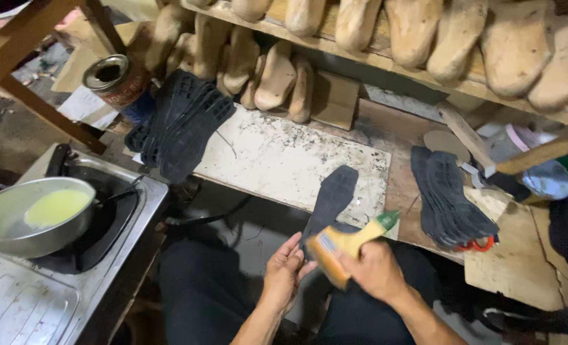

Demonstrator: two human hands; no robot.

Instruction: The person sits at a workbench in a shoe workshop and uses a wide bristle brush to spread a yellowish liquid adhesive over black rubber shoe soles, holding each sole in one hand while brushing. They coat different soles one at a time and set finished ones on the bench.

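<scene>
Your left hand (284, 271) holds the near end of a shoe sole (330, 199), and your right hand (376, 269) sits just to its right, gripping a brush (348, 244) that lies across the sole's near part. Past your hands is the worktop (399, 185), with a flat board (284, 160) lying on it. A stack of soles (181, 124) rests on the board's far left corner, and a tin can (116, 80) stands just left of that stack. Another stack of soles (450, 198) lies on the right of the worktop. Above and behind, a shelf (386, 61) carries a row of shoe lasts (462, 35). On your near left, a bowl (31, 217) sits on a stove (54, 268).
</scene>
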